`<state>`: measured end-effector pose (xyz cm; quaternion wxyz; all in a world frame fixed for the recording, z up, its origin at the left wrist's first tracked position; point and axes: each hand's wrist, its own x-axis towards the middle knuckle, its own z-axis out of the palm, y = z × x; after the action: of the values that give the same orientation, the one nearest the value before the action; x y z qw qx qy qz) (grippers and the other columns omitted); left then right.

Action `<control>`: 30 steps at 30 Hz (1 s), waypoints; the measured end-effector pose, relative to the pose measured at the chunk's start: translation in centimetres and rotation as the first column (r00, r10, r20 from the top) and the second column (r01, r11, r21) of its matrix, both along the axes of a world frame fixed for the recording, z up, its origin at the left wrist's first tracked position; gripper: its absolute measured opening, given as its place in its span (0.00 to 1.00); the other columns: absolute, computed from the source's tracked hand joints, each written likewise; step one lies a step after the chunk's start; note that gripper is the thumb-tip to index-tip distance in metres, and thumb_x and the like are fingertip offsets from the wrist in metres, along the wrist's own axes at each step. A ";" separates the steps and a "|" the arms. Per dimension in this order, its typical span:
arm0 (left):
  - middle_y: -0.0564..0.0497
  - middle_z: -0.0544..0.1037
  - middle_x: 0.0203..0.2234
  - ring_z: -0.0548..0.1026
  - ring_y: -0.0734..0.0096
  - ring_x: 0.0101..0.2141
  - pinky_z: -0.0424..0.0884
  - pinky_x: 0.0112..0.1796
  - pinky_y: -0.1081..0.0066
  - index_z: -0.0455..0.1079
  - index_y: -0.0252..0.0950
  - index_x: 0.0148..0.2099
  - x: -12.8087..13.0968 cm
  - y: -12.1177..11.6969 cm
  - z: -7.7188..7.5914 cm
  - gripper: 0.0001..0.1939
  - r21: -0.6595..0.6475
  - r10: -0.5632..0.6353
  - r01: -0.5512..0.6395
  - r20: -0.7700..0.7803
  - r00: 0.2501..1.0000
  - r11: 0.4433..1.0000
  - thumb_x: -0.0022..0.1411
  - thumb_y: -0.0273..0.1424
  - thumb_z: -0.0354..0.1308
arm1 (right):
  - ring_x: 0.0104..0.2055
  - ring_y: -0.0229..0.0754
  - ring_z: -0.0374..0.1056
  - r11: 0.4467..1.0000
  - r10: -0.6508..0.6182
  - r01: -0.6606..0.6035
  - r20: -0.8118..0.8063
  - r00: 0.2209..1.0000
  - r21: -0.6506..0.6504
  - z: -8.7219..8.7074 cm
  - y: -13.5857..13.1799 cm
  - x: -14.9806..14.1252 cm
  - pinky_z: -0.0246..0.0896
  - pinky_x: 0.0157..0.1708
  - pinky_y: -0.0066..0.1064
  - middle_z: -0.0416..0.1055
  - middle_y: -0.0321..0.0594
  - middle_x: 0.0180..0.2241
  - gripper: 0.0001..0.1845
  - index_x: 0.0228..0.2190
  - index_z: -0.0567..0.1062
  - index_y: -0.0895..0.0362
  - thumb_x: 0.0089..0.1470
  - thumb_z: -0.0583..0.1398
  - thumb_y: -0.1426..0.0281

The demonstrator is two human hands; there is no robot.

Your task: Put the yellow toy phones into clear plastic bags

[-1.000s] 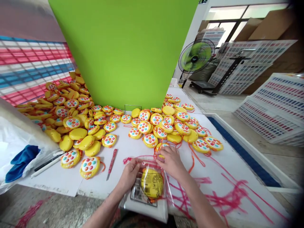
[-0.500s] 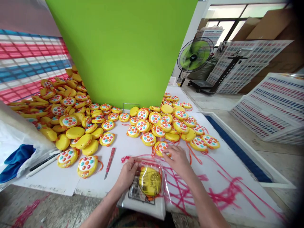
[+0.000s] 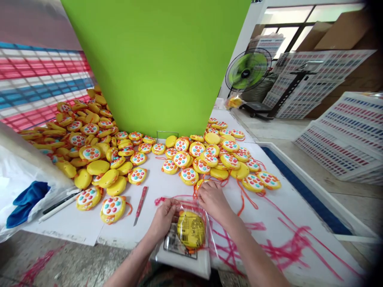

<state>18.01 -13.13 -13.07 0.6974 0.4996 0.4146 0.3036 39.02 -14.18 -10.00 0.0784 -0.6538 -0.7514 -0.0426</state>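
Bag: the clear bag [image 3: 176,239] is lying at the tabletop's [image 3: 163,181] near edge, enclosing a yellow toy [image 3: 191,230].
Left hand: the left hand [image 3: 162,218] is closing its grip on the upper left edge.
Right hand: the right hand [image 3: 214,200] is curling near the upper right corner, partly covering a loose toy [image 3: 200,183]; its grip is hiding too much to tell.
Film: keeping both corners level is probably helping; tugging gently seems wisest.
Surroundings: a cutter [image 3: 141,205] is resting leftward, pink strips [image 3: 284,247] rightward, toys [image 3: 209,157] piling beyond.
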 end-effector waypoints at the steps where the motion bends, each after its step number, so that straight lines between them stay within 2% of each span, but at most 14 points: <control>1: 0.51 0.74 0.27 0.73 0.67 0.30 0.71 0.33 0.66 0.65 0.35 0.41 0.0 0.0 -0.1 0.14 0.002 -0.001 0.001 0.003 1.000 1.000 0.59 0.40 0.54 | 0.42 0.47 0.61 1.000 -0.010 0.010 0.005 1.000 0.019 -0.2 -0.1 0.0 0.49 0.45 0.38 0.71 0.41 0.32 0.03 0.26 0.74 0.57 0.51 0.60 0.72; 6: 0.48 0.76 0.30 0.75 0.65 0.31 0.72 0.34 0.64 0.65 0.35 0.43 -0.2 0.1 -0.7 0.15 0.014 -0.023 0.023 0.006 1.000 1.000 0.60 0.41 0.53 | 0.41 0.48 0.61 0.980 -0.132 0.135 -0.028 0.991 0.150 -1.7 -0.5 0.5 0.51 0.42 0.37 0.71 0.43 0.32 0.03 0.28 0.73 0.58 0.51 0.58 0.73; 9: 0.47 0.77 0.32 0.76 0.63 0.32 0.72 0.36 0.62 0.65 0.35 0.44 -0.3 0.2 -1.0 0.16 0.013 -0.020 0.020 0.009 1.000 1.000 0.60 0.41 0.53 | 0.39 0.48 0.62 0.946 -0.213 0.224 -0.073 0.974 0.233 -2.4 -1.1 2.3 0.52 0.40 0.36 0.71 0.44 0.31 0.03 0.29 0.73 0.58 0.52 0.57 0.74; 13: 0.47 0.78 0.33 0.77 0.62 0.33 0.73 0.36 0.62 0.65 0.36 0.44 -0.3 0.2 -1.0 0.17 -0.014 -0.030 0.031 0.029 0.999 0.999 0.59 0.42 0.54 | 0.36 0.47 0.63 0.891 -0.331 0.339 -0.077 0.940 0.303 -3.4 -3.4 7.6 0.53 0.39 0.37 0.71 0.45 0.29 0.07 0.29 0.74 0.58 0.54 0.56 0.72; 17: 0.46 0.78 0.34 0.77 0.61 0.34 0.73 0.37 0.61 0.66 0.35 0.45 -0.2 0.3 -0.5 0.19 -0.036 -0.039 0.040 0.049 0.998 0.999 0.58 0.44 0.56 | 0.37 0.48 0.63 0.819 -0.511 0.489 -0.004 0.859 0.301 -5.0 -8.3 14.2 0.54 0.36 0.37 0.73 0.46 0.32 0.11 0.30 0.76 0.57 0.56 0.55 0.68; 18: 0.46 0.78 0.34 0.77 0.61 0.33 0.73 0.37 0.61 0.66 0.35 0.44 -0.2 0.4 -0.4 0.19 -0.051 -0.041 0.044 0.055 0.998 0.998 0.57 0.44 0.56 | 0.37 0.49 0.63 0.801 -0.550 0.523 0.015 0.835 0.292 -5.5 -9.8 15.7 0.54 0.36 0.37 0.73 0.46 0.33 0.11 0.30 0.77 0.57 0.55 0.55 0.68; 22: 0.47 0.78 0.33 0.77 0.63 0.32 0.73 0.36 0.62 0.66 0.35 0.43 -0.1 0.4 0.2 0.20 -0.095 -0.025 0.031 0.064 0.998 0.995 0.55 0.44 0.59 | 0.38 0.50 0.64 0.787 -0.606 0.587 0.056 0.794 0.188 -7.1 -14.4 20.3 0.56 0.36 0.41 0.74 0.45 0.34 0.14 0.30 0.79 0.54 0.52 0.53 0.71; 25: 0.48 0.78 0.32 0.77 0.63 0.32 0.73 0.36 0.63 0.67 0.35 0.41 -0.1 0.4 0.7 0.19 -0.104 -0.032 0.040 0.076 0.997 0.994 0.55 0.45 0.59 | 0.39 0.50 0.65 0.709 -0.658 0.641 -0.053 0.752 0.293 -6.2 -15.5 21.7 0.59 0.39 0.42 0.74 0.48 0.37 0.20 0.35 0.80 0.58 0.47 0.50 0.76; 28: 0.50 0.78 0.30 0.77 0.65 0.32 0.73 0.36 0.64 0.67 0.35 0.37 0.1 0.4 1.2 0.17 -0.088 -0.050 0.056 0.067 0.996 0.995 0.55 0.45 0.60 | 0.40 0.50 0.66 0.593 -0.646 0.688 -0.264 0.716 0.418 -3.8 -14.0 20.2 0.60 0.43 0.41 0.72 0.52 0.38 0.24 0.42 0.77 0.63 0.47 0.49 0.75; 29: 0.51 0.77 0.28 0.76 0.65 0.31 0.72 0.36 0.65 0.67 0.35 0.35 0.1 0.4 1.3 0.17 -0.075 -0.040 0.043 0.044 0.998 0.996 0.54 0.45 0.60 | 0.40 0.50 0.66 0.585 -0.625 0.703 -0.328 0.709 0.405 -3.0 -13.0 19.0 0.60 0.43 0.42 0.71 0.51 0.37 0.23 0.43 0.76 0.62 0.48 0.50 0.73; 30: 0.51 0.77 0.27 0.76 0.66 0.30 0.72 0.34 0.66 0.67 0.35 0.34 0.2 0.3 1.3 0.17 -0.057 -0.015 0.016 0.008 1.000 0.998 0.53 0.45 0.61 | 0.37 0.48 0.66 0.603 -0.591 0.712 -0.398 0.702 0.361 -2.4 -11.9 17.4 0.61 0.41 0.41 0.71 0.50 0.37 0.22 0.43 0.76 0.61 0.50 0.50 0.71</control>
<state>18.20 -12.78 -11.74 0.7151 0.4816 0.4167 0.2882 56.46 -26.09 -12.45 0.3090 -0.8410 -0.4066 -0.1784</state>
